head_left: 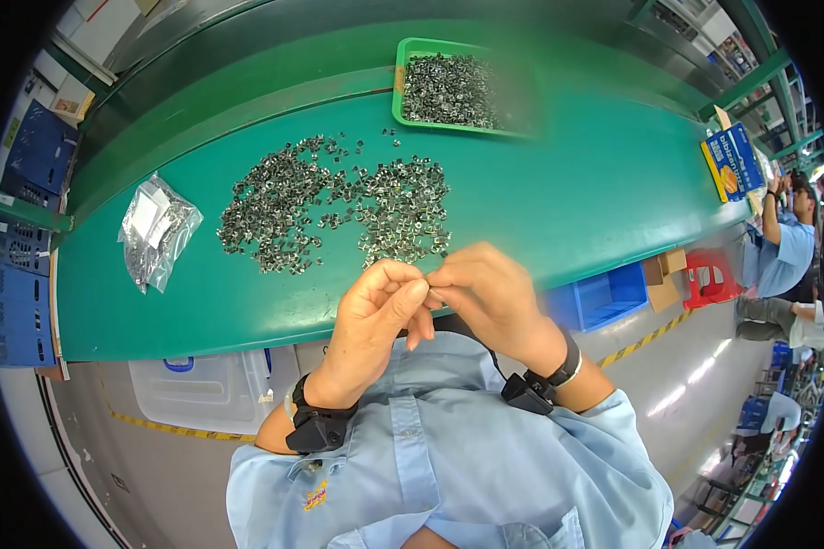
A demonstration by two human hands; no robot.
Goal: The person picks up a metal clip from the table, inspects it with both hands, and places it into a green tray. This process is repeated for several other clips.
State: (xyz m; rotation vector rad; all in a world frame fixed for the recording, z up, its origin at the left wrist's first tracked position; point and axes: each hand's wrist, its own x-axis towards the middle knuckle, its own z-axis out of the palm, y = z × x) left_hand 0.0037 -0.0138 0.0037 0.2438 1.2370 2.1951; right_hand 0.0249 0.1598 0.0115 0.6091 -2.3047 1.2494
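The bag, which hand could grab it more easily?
Probably the left hand: the bag lies off to the left, nearer that hand. The right hand is farther away and would likely have to reach across.

Little parts (270, 215) look like shiny metal, green tabletop (595, 174) is smooth and kinda glossy, bag (169, 252) is crinkly clear plastic, tray (398, 87) looks plastic too, shirt (522, 467) is matt cloth.

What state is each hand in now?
Left hand: fingertips pinched closed; any held item unclear.
Right hand: fingertips pinched closed; any held item unclear.
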